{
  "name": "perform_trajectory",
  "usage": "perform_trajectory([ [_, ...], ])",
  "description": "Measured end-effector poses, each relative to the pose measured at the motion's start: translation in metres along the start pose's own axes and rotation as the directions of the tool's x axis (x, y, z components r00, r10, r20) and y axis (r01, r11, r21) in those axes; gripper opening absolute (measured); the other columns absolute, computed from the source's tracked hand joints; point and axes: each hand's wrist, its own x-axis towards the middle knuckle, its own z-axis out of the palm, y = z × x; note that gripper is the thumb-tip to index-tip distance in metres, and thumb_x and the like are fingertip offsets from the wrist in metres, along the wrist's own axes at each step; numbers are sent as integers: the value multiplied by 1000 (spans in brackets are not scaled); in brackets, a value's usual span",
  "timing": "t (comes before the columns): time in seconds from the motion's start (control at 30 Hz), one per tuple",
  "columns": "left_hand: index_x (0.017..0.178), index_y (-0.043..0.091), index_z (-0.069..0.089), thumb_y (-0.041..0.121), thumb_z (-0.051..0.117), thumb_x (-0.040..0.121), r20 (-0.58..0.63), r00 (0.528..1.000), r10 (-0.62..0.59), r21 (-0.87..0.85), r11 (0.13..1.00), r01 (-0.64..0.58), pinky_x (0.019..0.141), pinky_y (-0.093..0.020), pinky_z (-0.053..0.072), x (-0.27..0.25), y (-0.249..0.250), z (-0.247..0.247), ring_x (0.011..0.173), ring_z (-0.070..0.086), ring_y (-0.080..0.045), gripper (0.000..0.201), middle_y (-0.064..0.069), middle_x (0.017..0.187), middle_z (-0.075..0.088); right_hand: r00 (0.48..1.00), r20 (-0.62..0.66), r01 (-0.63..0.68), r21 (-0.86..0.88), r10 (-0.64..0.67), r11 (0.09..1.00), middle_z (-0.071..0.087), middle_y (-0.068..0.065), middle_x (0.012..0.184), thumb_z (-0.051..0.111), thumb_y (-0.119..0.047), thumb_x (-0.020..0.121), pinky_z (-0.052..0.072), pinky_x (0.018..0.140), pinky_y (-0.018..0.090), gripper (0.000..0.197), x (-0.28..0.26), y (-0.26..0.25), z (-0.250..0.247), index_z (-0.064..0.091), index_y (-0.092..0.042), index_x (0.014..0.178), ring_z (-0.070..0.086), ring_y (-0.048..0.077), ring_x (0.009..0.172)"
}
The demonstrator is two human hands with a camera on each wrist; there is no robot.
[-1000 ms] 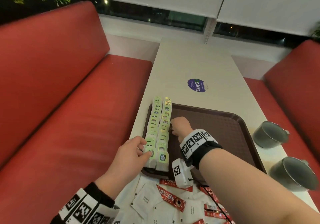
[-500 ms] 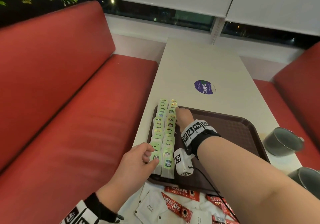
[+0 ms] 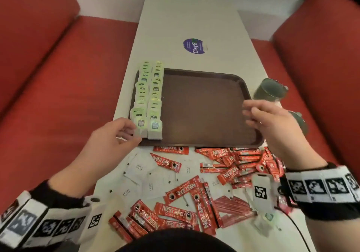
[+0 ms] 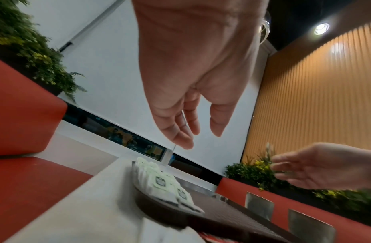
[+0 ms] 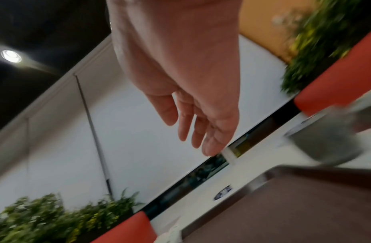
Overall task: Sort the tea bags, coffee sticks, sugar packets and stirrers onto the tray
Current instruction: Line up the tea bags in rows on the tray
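Observation:
Two rows of green tea bags (image 3: pixel 150 97) lie along the left side of the brown tray (image 3: pixel 204 107). Red coffee sticks (image 3: pixel 239 162), white sugar packets (image 3: pixel 140 168) and a bundle of thin red stirrers (image 3: pixel 231 206) lie mixed on the table in front of the tray. My left hand (image 3: pixel 130 132) hovers at the tray's near left corner, close to the nearest tea bag, fingers loosely curled and empty. In the left wrist view the left hand (image 4: pixel 193 131) hangs above the tea bags (image 4: pixel 159 180). My right hand (image 3: pixel 251 113) floats over the tray's right side, relaxed and empty; the right wrist view shows the right hand (image 5: pixel 191 131) with straight fingers.
Two grey metal cups (image 3: pixel 269 91) stand on the table right of the tray, the nearer one partly behind my right hand. A purple sticker (image 3: pixel 194 46) marks the white table (image 3: pixel 185 17) beyond the tray. Red bench seats (image 3: pixel 58 76) flank both sides.
My right hand has drawn back from the far tea bags to the tray's right side. My left hand has come off the near tea bags. The head view has tilted down onto the pile.

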Motion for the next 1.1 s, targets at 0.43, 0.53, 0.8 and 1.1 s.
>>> perform_trajectory([
  [0.43,92,42,55,32,71,81,382,917,112,184,963,-195,71,-12,42,-55,64,87,87,57,2,22,18,94,61,991,-128,-46,-603,-40,796,62,-9,98,69,-14,83,33,73,7,17,-136,109,-95,68,-18,100,57,11,93],
  [0.53,96,43,52,35,68,84,443,884,148,219,938,-267,71,-10,41,-61,81,111,89,53,6,21,25,99,54,997,-63,-21,-751,-41,660,56,-2,117,68,-24,82,35,90,27,34,-130,120,-90,62,-17,115,49,23,112],
  [0.8,124,36,53,40,60,89,550,799,244,284,845,-453,102,-20,30,-76,120,173,117,39,1,36,24,119,45,961,278,231,-830,16,508,57,-4,114,60,-36,86,39,93,35,31,-124,97,-96,60,-25,115,49,20,112],
  [1.1,116,41,54,40,65,85,475,869,138,271,917,-293,79,-7,33,-103,102,171,93,47,10,32,28,110,47,947,315,292,-927,68,234,52,-1,117,68,-50,74,40,88,41,52,-141,127,-77,54,-21,115,49,26,109],
])
